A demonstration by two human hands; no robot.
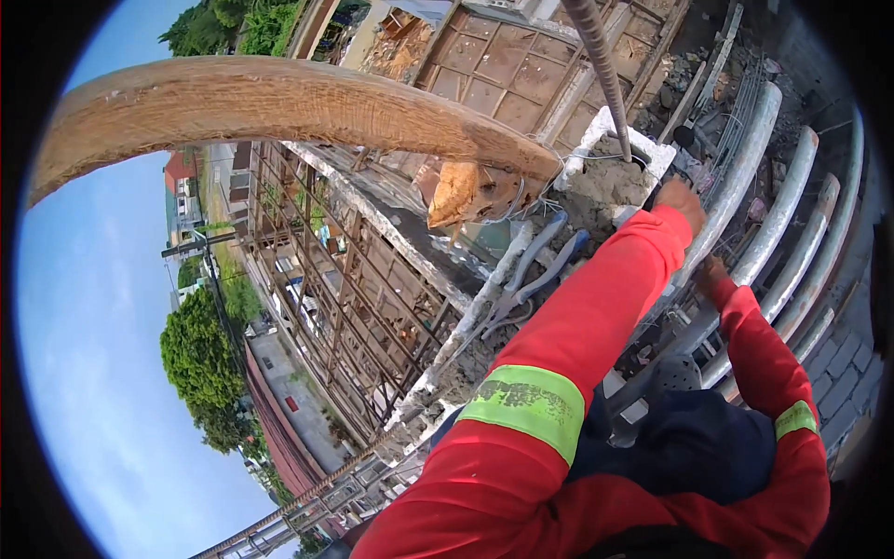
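Note:
Both my arms wear red sleeves with lime-yellow bands. My left hand (682, 203) is closed beside the hollow block (603, 130), at the edge of the nearest pale metal pipe (752, 149). What its fingers hold, if anything, is hidden. Lower down, my right hand (714, 277) reaches in among the whitish pipes, close to the second one (782, 210); its fingers are out of sight. Rough grey mortar (610, 182) fills the block's opening, and a ribbed steel bar (601, 56) rises out of it.
A thick curved timber (298, 98) crosses the upper left, its end tied with wire near the block. Grey-blue flexible conduits (540, 256) stick up left of my arm. Beyond the wall edge (372, 210), rusty bar grids (345, 298) lie below. Thin rods (740, 130) run beside the pipes.

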